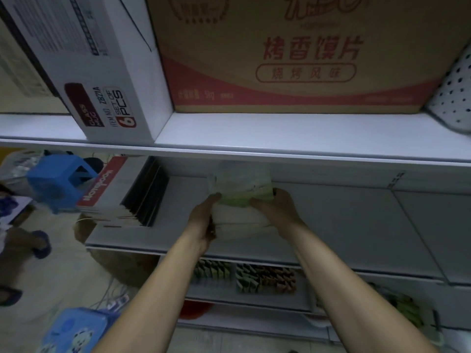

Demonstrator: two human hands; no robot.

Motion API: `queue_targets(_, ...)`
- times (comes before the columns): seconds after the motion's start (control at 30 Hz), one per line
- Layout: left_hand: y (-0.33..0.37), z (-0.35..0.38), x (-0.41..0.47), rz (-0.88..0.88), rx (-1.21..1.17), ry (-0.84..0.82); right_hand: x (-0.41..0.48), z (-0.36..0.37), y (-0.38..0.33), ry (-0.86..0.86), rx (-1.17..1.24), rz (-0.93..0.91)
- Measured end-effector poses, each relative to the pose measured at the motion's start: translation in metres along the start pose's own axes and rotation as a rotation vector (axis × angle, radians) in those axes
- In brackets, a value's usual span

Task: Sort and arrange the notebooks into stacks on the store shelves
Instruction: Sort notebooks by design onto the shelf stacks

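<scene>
Two bare forearms reached up from the lower edge of the view to the white metal middle shelf [331, 225]. There the left hand [204, 220] and right hand [276, 212] held a thick, cream-edged stack of notebooks [240, 220] with a pale green paper cover on top. Each hand clasped one side of the stack, thumb laid over the green cover; the other fingers curled behind and beneath it, largely hidden. Whether the stack touched the shelf board could not be told. Well to its left on the same shelf lay a second pile of notebooks [122, 207], red-covered on top with dark spines along its right side. Overhead, the white upper shelf [280, 133] carried a brown cardboard carton printed in red [293, 52] and a white glass-mug box [102, 72]; the shelf's front lip ran just above the stack's far end. A blue plastic stool [58, 179] stood at left, beyond the shelf end.
</scene>
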State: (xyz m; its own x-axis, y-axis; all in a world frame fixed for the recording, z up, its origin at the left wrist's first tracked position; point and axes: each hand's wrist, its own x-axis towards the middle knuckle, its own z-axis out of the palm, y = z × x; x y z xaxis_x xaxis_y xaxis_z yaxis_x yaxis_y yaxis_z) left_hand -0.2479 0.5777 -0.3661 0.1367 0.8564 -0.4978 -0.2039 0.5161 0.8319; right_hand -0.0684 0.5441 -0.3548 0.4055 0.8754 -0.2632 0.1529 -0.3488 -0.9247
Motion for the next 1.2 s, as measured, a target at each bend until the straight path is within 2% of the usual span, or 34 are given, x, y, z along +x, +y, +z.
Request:
queue_targets(0.1,-0.004,0.001,-0.009,-0.081,-0.125,-0.125,-0.012,-0.011,-0.003,-0.039,-0.009,-0.069)
queue_targets(0.27,-0.013,0.001,-0.031,0.026,-0.249,-0.157,-0.050,-0.029,-0.003,-0.066,0.101,-0.171)
queue_targets(0.43,-0.035,0.016,-0.074,0.130,-0.196,-0.311,-0.097,-0.060,0.015,-0.046,0.121,-0.254)
queue_targets(0.53,-0.054,0.031,-0.093,0.165,-0.122,-0.370,-0.122,-0.091,0.030,-0.030,0.143,-0.238)
queue_targets(0.63,-0.070,0.056,-0.109,0.188,-0.046,-0.460,-0.144,-0.121,0.044,0.053,0.253,-0.185)
queue_targets(0.73,-0.086,0.093,-0.127,0.137,-0.009,-0.636,-0.166,-0.153,0.062,0.142,0.288,-0.152)
queue_targets(0.83,-0.103,0.138,-0.145,0.095,0.025,-0.742,-0.191,-0.197,0.082,0.244,0.340,-0.144)
queue_targets(1.2,-0.219,0.369,-0.248,-0.039,0.230,-1.131,-0.305,-0.425,0.169,0.725,0.397,-0.153)
